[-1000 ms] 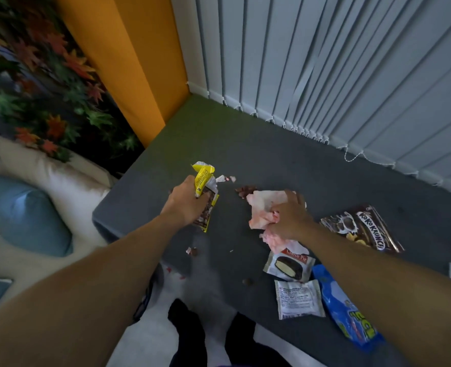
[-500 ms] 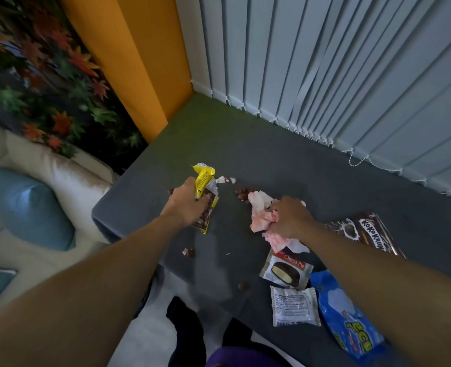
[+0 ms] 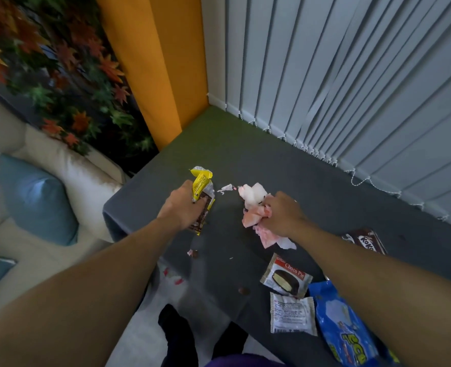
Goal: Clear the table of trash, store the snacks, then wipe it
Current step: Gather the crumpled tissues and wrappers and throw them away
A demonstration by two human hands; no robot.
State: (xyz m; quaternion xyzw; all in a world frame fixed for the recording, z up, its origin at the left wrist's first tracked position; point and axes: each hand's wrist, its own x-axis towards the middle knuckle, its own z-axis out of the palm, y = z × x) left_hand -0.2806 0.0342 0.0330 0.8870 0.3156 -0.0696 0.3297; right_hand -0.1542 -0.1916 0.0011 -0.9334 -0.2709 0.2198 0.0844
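Observation:
My left hand (image 3: 183, 207) is closed around crumpled yellow and brown wrappers (image 3: 202, 182) above the grey table (image 3: 285, 168). My right hand (image 3: 282, 215) grips a wad of pink-stained white tissue (image 3: 253, 207) that rests on the table top. A small torn wrapper scrap (image 3: 225, 188) lies between the two hands. Near the front edge sit a Choco Pie pack (image 3: 285, 276), a white snack pack (image 3: 292, 312) face down, a blue snack bag (image 3: 343, 329) and a brown Koko Krunch bag (image 3: 364, 239), partly hidden by my right arm. Small crumbs (image 3: 192, 252) dot the table.
A cream sofa (image 3: 47, 165) with a blue cushion (image 3: 37, 200) stands left of the table. Vertical blinds (image 3: 351, 88) hang behind it and an orange pillar (image 3: 166, 62) at the far corner. Red scraps (image 3: 171, 276) lie on the white floor by my dark feet (image 3: 179, 337).
My right hand has slid the tissue wad away from the Choco Pie pack, up the table toward the scrap. My left hand keeps the same hold on the wrappers.

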